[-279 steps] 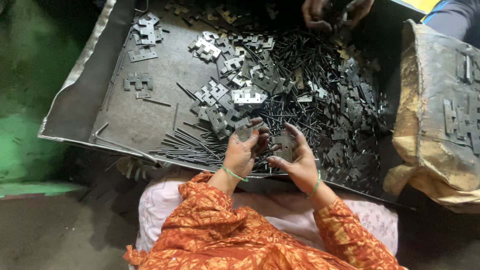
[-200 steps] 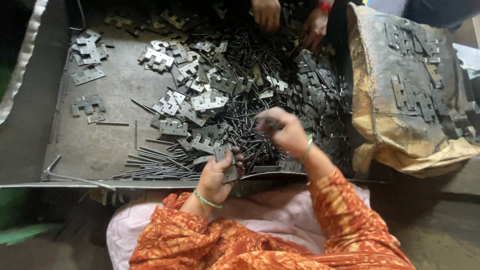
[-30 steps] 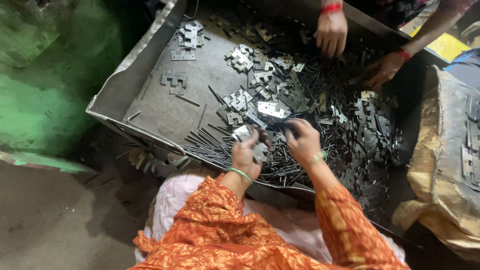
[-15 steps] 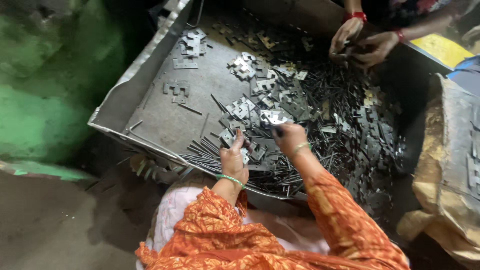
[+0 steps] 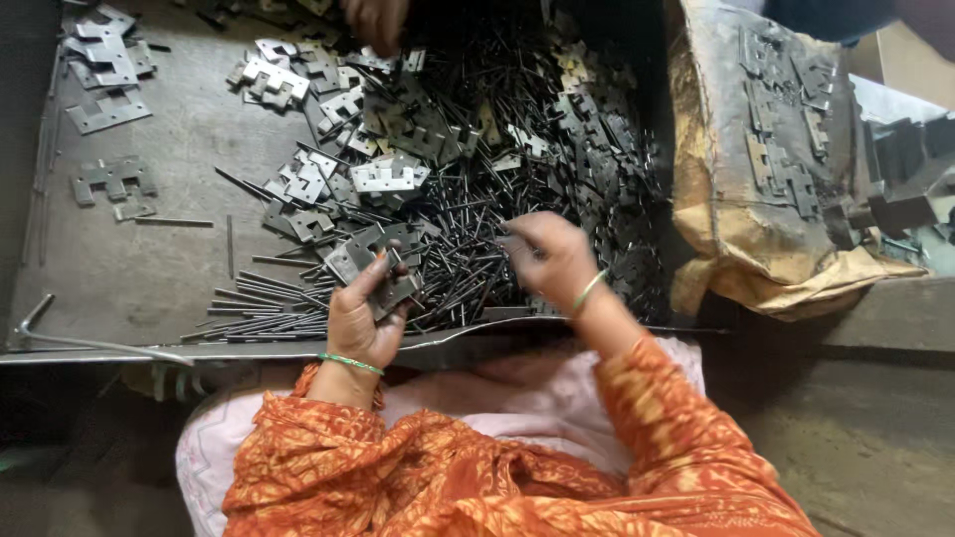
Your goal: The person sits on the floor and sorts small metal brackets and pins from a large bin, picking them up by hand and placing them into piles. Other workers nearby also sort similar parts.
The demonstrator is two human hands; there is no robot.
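Observation:
My left hand (image 5: 360,316) grips a grey metal hinge plate (image 5: 373,261) just above the front edge of a large metal tray (image 5: 119,268). My right hand (image 5: 547,257) hovers over a heap of thin dark metal pins (image 5: 463,224), fingers pinched together; whether a pin is between them is too small to tell. More hinge plates (image 5: 383,177) lie scattered among the pins in the middle of the tray. I wear orange patterned sleeves and a green bangle on each wrist.
Another person's hand (image 5: 376,20) reaches into the tray at the top. A worn brown sack (image 5: 741,224) with hinge plates on it stands to the right. Loose plates (image 5: 99,65) lie at the tray's far left, and a bent rod (image 5: 40,318) near its front left corner.
The view has swung round and closer. My left hand now holds a hinge plate higher up, and my right hand has moved right over the pin heap. One other person's hand left view.

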